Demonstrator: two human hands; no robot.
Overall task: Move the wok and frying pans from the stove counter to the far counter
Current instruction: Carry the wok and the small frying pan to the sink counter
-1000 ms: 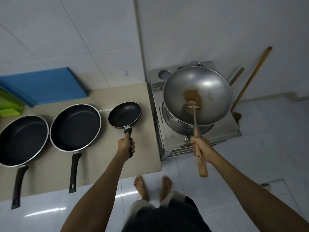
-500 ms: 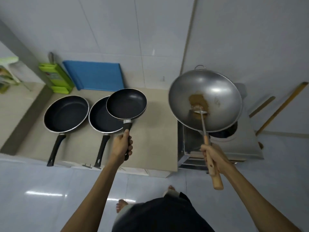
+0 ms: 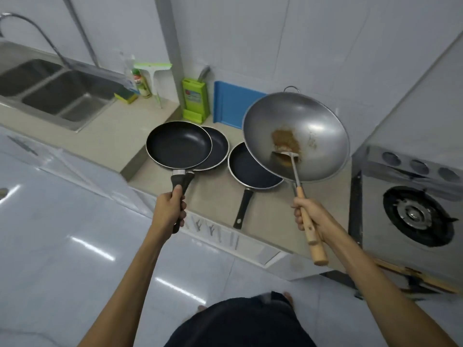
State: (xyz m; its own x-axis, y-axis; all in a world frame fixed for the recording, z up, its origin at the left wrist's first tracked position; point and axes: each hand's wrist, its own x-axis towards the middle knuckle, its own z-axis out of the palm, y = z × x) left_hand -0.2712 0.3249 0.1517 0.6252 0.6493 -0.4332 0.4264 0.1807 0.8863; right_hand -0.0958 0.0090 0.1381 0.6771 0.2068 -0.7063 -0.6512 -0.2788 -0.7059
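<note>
The left hand [image 3: 169, 208] was closed around the black handle of a small pan [image 3: 179, 145], held in the air at the centre of the frame, its bowl overlapping a second pan [image 3: 218, 148] that lay on the counter [image 3: 110, 136] behind it. The right hand [image 3: 308, 216] was wrapped around the wooden handle of the wok [image 3: 296, 136], lifted and tilted at centre right, with a brown patch of residue in its bottom near the handle joint. The wok's rim covered the right part of a third pan [image 3: 250, 169], which rested on the counter with its handle pointing toward the lower edge. The burner [image 3: 416, 216] at the right of the frame stood bare. As a judgement, the task looked to be at its start: the wok and one pan were picked up but neither set down, and two pans were left to carry. The far counter could not be picked out with certainty; it might be the stretch beside the sink [image 3: 52, 91] at upper left, or lie out of frame. The second pan's handle was mostly hidden behind the held one, and the frame was blurred at its right edge, so the objects on the floor there were hard to make out.
</note>
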